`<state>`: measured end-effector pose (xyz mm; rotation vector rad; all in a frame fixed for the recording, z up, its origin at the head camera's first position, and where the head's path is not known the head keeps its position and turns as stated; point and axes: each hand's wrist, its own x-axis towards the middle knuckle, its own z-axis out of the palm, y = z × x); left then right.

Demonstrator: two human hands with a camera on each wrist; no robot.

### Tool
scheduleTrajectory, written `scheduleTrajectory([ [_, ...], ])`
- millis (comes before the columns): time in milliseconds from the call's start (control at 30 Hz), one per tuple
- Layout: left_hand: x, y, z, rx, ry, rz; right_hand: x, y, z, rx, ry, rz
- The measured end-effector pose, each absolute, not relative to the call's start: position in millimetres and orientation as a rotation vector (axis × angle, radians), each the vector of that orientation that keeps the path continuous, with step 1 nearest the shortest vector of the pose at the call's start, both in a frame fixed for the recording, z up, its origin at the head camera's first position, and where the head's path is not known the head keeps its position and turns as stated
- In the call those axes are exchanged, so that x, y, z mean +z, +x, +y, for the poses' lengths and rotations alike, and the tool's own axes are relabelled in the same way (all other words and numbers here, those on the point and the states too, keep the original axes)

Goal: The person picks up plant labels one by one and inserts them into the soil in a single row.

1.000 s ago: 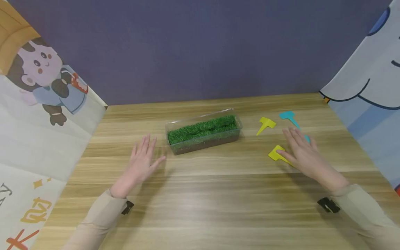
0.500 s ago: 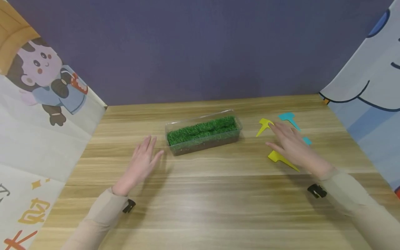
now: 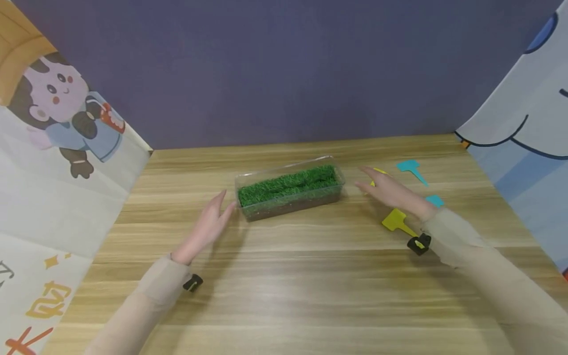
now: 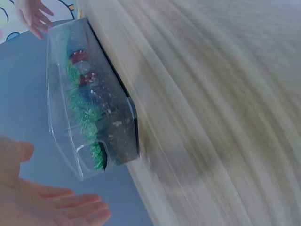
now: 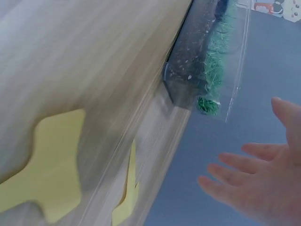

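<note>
A clear plastic box (image 3: 290, 203) stands near the middle of the table, with dark soil in its lower part and green artificial grass (image 3: 288, 185) on top. My left hand (image 3: 208, 224) is held with straight fingers just off the box's left end. Off the right end, my right hand (image 3: 388, 190) has its fingers extended toward the box and holds nothing. It partly hides one yellow T-shaped plant label (image 3: 379, 170). Another yellow plant label (image 3: 395, 220) lies below its wrist. In the right wrist view the open palm (image 5: 258, 183) faces the box end.
Two blue plant labels (image 3: 409, 165) lie on the wooden table (image 3: 284, 296) at the right, one partly behind the right forearm. A dark blue panel (image 3: 288, 74) rises at the table's back edge. Printed cartoon panels (image 3: 66, 123) flank both sides.
My right hand has swung left from over the plant labels to beside the box's right end. My left hand has turned on edge and shifted slightly toward the box. The box has not moved.
</note>
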<state>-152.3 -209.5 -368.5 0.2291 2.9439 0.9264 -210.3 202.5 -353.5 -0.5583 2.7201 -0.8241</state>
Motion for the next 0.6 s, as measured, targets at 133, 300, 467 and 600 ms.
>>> scheduleTrajectory([
  [133,-368,-160,-205,1.085,0.134,2.858,-355,-221,190,-0.864,-0.568,2.713],
  [300,-370,-170,-202,1.394,-0.032,2.704,-360,-233,175,-0.923,-0.600,2.735],
  [467,-371,-177,-199,1.617,-0.186,2.577,-364,-242,166,-1.006,-0.598,2.725],
  [600,-370,-179,-194,1.743,-0.278,2.488,-369,-248,162,-1.101,-0.578,2.699],
])
